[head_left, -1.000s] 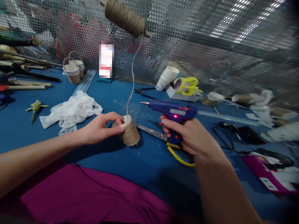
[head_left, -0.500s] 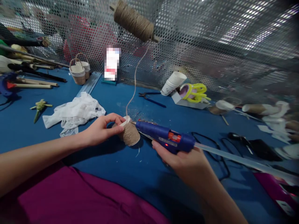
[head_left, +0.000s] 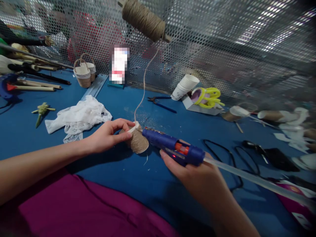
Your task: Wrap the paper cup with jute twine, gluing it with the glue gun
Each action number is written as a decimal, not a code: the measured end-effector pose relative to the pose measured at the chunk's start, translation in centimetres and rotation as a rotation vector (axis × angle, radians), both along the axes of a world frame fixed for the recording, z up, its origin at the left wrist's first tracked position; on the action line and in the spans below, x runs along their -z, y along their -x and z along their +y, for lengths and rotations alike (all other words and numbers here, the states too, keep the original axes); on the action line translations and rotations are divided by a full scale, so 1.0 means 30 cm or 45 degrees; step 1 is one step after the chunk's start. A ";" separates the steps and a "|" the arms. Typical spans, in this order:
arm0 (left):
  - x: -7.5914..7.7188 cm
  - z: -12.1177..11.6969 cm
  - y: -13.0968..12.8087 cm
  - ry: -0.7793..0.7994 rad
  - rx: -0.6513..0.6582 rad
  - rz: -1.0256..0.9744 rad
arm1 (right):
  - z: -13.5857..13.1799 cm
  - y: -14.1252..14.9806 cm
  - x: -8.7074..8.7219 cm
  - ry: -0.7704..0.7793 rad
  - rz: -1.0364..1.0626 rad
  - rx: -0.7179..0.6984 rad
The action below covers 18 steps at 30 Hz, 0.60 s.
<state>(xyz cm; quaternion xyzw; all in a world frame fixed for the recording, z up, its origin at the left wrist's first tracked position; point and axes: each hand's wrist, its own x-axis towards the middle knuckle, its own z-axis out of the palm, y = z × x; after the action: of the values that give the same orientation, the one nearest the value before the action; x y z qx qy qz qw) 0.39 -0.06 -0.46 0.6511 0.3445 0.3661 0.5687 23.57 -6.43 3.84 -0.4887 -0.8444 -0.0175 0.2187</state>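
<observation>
My left hand (head_left: 115, 135) pinches the rim of a small paper cup (head_left: 138, 141) wrapped in brown twine, tilted on its side above the table. My right hand (head_left: 195, 174) is closed around a blue glue gun (head_left: 170, 143) with a small red light lit. A long clear glue stick (head_left: 247, 176) juts from its back end. The gun's nozzle meets the cup near its white rim. A strand of twine (head_left: 145, 82) runs from the cup up to a large twine spool (head_left: 144, 21) on a rod.
On the blue table (head_left: 118, 174) lie white lace cloth (head_left: 82, 117), pliers (head_left: 161, 104) and a green figure (head_left: 42, 112). Farther back are twine-wrapped baskets (head_left: 83, 77), a phone (head_left: 118, 65) and stacked paper cups (head_left: 185, 87). A black cable (head_left: 222, 148) lies at right; a perforated metal panel (head_left: 209, 49) rises behind.
The glue gun has shifted slightly left and its back end dips a little, with the nozzle still at the cup's rim. My left hand keeps its pinch on the cup.
</observation>
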 end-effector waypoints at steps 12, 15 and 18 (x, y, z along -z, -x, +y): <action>-0.002 0.002 0.001 -0.069 0.013 0.031 | -0.002 -0.003 -0.008 -0.181 -0.297 -0.134; -0.004 0.001 0.001 -0.076 0.015 0.028 | -0.001 -0.007 -0.007 -0.263 -0.491 -0.143; -0.004 0.002 0.001 -0.064 0.028 0.023 | 0.003 -0.009 -0.009 -0.409 -0.541 -0.147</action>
<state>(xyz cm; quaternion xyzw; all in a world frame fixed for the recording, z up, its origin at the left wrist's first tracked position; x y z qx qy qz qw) 0.35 0.01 -0.33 0.6721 0.3331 0.3626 0.5530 23.85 -6.34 4.12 -0.3843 -0.8842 -0.2409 0.1118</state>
